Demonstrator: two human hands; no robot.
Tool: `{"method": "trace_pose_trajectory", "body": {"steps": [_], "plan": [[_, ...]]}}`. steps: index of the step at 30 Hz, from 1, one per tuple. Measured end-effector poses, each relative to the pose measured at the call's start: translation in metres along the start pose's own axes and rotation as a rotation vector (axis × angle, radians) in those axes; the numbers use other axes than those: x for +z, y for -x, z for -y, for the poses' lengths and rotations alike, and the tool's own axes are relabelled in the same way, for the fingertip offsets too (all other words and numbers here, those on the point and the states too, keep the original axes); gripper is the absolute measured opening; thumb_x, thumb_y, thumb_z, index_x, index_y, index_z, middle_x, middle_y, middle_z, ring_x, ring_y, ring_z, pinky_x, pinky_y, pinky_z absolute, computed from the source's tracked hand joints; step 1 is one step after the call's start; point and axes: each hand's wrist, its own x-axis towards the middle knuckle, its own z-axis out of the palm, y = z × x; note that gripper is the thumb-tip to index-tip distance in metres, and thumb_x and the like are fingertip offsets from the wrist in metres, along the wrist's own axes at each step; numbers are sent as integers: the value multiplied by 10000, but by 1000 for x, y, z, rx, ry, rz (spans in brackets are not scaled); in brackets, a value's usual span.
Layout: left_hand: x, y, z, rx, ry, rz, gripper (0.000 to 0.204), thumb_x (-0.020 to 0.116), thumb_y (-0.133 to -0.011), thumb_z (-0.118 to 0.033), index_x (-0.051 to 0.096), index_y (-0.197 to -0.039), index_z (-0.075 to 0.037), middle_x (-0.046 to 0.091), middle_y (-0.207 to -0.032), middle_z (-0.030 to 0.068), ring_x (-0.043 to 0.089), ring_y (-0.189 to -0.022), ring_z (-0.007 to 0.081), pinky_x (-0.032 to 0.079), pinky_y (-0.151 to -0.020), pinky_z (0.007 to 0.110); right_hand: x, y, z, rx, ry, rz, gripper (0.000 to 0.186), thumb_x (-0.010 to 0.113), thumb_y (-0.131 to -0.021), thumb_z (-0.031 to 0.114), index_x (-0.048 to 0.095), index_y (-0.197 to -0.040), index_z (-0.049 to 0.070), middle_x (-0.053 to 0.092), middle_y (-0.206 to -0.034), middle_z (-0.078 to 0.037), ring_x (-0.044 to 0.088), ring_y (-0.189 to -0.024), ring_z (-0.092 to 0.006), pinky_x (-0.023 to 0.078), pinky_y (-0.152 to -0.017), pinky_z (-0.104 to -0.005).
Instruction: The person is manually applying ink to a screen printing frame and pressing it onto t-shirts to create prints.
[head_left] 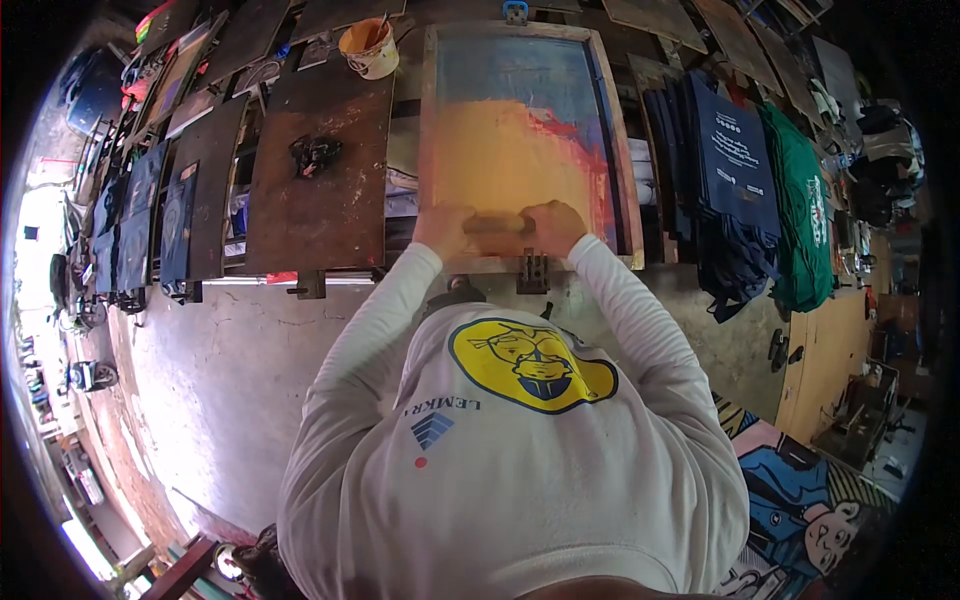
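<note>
Both my hands grip a wooden-handled squeegee (500, 224) at the near end of a screen printing frame (428, 130). My left hand (446, 229) is closed around its left end, and my right hand (555, 224) around its right end. The squeegee's blade is hard to make out. Across the mesh spreads a layer of yellow-orange ink (500, 150), with red and blue smears along its right side and bluish mesh at the far end. A metal hinge clamp (533, 272) sits at the frame's near edge, and a blue clamp (515, 12) at its far edge.
Left of the frame lies a dark stained board (320, 215) with a crumpled black object (315, 156) on it. A paint-smeared bucket (369, 48) stands at the board's far corner. Stacked navy bags (735, 160) and green bags (800, 200) hang at the right. Concrete floor (230, 370) lies below.
</note>
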Motion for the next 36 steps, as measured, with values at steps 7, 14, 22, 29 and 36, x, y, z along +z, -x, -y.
{"method": "trace_pose_trajectory", "body": {"steps": [7, 14, 22, 29, 36], "plan": [[3, -24, 17, 55, -51, -171, 318, 769, -687, -204, 684, -978, -110, 671, -1008, 94, 629, -1021, 314, 523, -840, 431, 19, -15, 12, 169, 36, -105, 263, 684, -770, 251, 711, -996, 118, 705, -843, -171, 684, -790, -368, 551, -724, -476], [15, 18, 4, 48, 41, -185, 354, 752, -701, -216, 682, -1036, -128, 666, -1062, 81, 617, -1073, 288, 528, -871, 416, 25, 16, 19, 73, 47, -35, 328, 701, -757, 239, 689, -1062, 120, 702, -847, -185, 682, -792, -382, 544, -731, -489], [-11, -22, 11, 65, -74, -56, 398, 755, -740, -376, 686, -1040, -125, 694, -997, 124, 658, -972, 330, 526, -823, 444, -3, -29, -8, 50, 4, 50, 326, 750, -706, 327, 721, -912, 77, 707, -871, -164, 677, -829, -382, 536, -772, -481], [-27, -54, 26, 108, -70, -3, 506, 740, -747, -553, 683, -1036, -142, 706, -935, 157, 678, -891, 359, 524, -767, 461, -12, -73, -32, 34, -27, 132, 334, 762, -678, 356, 713, -849, 73, 698, -876, -181, 665, -842, -388, 525, -763, -473], [-16, -31, 19, 154, -62, -4, 387, 755, -788, -438, 658, -996, -127, 695, -882, 146, 672, -869, 363, 510, -743, 488, 4, -29, -10, 69, 22, -37, 283, 736, -742, 362, 702, -834, 97, 700, -826, -140, 674, -798, -370, 537, -725, -464]]}}
